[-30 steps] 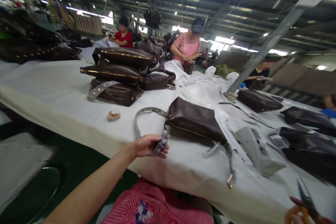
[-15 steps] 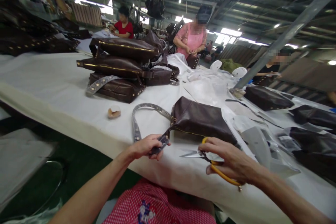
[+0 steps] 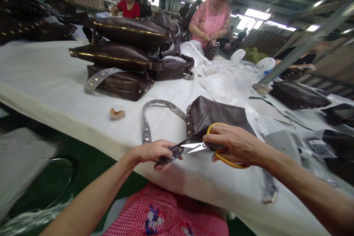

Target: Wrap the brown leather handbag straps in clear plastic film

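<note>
A dark brown leather handbag (image 3: 218, 112) with gold studs lies on the table before me. Its studded strap (image 3: 145, 121), wrapped in clear plastic, loops out to the left. My left hand (image 3: 157, 153) is closed around the strap close to where it meets the bag. In my right hand (image 3: 235, 143) is a pair of scissors (image 3: 195, 147) with yellow handles. The blades are parted and point left, their tips at the strap beside my left fingers. My fingers partly hide the handles.
Several brown handbags (image 3: 118, 55) are stacked at the back left. A white tape roll (image 3: 117, 112) lies on the white table (image 3: 55, 77). Plastic sheets (image 3: 229, 81) and more bags (image 3: 301, 96) lie to the right, by a slanted metal post (image 3: 301, 48). A co-worker in pink (image 3: 210, 22) handles a bag opposite.
My right hand has brought the scissors left and up, so the blade tips now reach the strap. My left hand keeps its grip. The whole view has shifted slightly.
</note>
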### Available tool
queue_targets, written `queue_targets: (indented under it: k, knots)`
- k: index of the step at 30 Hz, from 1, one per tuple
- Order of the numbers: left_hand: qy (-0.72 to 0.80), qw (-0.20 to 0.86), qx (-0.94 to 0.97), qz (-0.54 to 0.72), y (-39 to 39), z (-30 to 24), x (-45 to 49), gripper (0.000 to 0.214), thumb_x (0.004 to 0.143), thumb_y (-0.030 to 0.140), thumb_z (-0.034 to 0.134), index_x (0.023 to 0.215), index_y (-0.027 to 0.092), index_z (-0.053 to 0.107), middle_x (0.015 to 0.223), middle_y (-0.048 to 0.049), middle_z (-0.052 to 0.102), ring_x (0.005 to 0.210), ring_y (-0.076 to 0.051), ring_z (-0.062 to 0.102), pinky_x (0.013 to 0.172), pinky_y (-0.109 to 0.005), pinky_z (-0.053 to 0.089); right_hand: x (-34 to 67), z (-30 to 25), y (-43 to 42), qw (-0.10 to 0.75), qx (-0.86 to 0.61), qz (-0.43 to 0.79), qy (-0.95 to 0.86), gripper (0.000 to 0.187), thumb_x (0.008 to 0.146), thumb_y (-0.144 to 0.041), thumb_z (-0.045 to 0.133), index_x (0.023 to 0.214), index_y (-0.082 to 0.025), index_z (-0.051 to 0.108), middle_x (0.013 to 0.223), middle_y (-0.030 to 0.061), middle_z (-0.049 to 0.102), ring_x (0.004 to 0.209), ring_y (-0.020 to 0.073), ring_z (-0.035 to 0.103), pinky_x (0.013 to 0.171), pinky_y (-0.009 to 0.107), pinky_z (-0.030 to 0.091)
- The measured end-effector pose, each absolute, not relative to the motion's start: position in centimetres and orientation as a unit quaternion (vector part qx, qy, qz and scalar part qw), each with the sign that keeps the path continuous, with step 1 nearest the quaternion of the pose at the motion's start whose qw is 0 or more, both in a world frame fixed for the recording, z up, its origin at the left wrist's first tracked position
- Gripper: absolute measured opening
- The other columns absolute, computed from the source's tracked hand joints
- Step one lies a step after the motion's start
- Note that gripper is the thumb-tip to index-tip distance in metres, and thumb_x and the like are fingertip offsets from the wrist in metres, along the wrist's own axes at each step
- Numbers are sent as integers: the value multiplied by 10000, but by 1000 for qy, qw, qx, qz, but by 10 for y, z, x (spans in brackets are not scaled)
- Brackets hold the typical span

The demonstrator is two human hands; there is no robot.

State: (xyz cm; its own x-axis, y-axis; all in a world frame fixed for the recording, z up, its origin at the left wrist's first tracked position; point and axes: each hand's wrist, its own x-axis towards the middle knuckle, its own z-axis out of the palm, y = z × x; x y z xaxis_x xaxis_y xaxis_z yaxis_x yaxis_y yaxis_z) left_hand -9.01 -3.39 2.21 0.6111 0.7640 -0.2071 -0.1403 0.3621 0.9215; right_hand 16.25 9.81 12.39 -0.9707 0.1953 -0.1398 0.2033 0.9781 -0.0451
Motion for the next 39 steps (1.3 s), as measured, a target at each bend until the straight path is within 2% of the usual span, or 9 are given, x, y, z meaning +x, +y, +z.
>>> queue_targets:
  k: [9, 17, 25, 31, 35, 39]
  knots:
    - [315, 761, 492, 283, -33, 27, -89, 291, 746, 192, 469, 1010, 124, 571, 462, 47, 544, 347, -83, 407, 360, -173, 311, 158, 124, 94, 118, 130, -76, 981, 261, 802, -380, 693, 1016, -241, 641, 972, 68, 626, 864, 204, 579, 724, 302, 434]
    - [305, 759, 511, 266, -33, 24, -90, 261, 766, 215, 496, 1010, 139, 554, 468, 56, 542, 346, -80, 395, 352, -172, 303, 150, 133, 94, 167, 165, -134, 963, 428, 729, -438, 744, 1094, -235, 649, 975, 68, 646, 882, 227, 611, 758, 324, 460]
    - [304, 758, 526, 237, -31, 18, -90, 276, 761, 205, 511, 1024, 150, 573, 467, 74, 505, 361, -85, 397, 351, -174, 314, 141, 140, 91, 202, 149, -154, 956, 396, 714, -458, 752, 1015, -215, 666, 914, 66, 658, 828, 227, 605, 698, 300, 418]
    - [291, 756, 546, 215, -28, 17, -89, 252, 788, 203, 526, 1029, 160, 585, 490, 70, 518, 382, -81, 401, 359, -163, 329, 132, 147, 90, 246, 123, -206, 939, 270, 752, -440, 700, 848, -190, 664, 699, 1, 588, 612, 135, 500, 561, 242, 319]
    - [291, 752, 554, 207, -26, 19, -89, 239, 805, 228, 549, 1033, 165, 585, 494, 76, 517, 385, -73, 391, 367, -156, 333, 130, 143, 91, 259, 132, -250, 923, 296, 763, -469, 676, 793, -176, 644, 630, -28, 518, 554, 106, 430, 524, 229, 269]
    - [287, 753, 559, 198, -25, 17, -88, 244, 815, 221, 555, 1051, 168, 579, 510, 76, 529, 389, -69, 395, 372, -155, 339, 131, 137, 93, 269, 142, -297, 905, 339, 757, -508, 674, 805, -173, 646, 609, -49, 477, 548, 95, 386, 523, 219, 274]
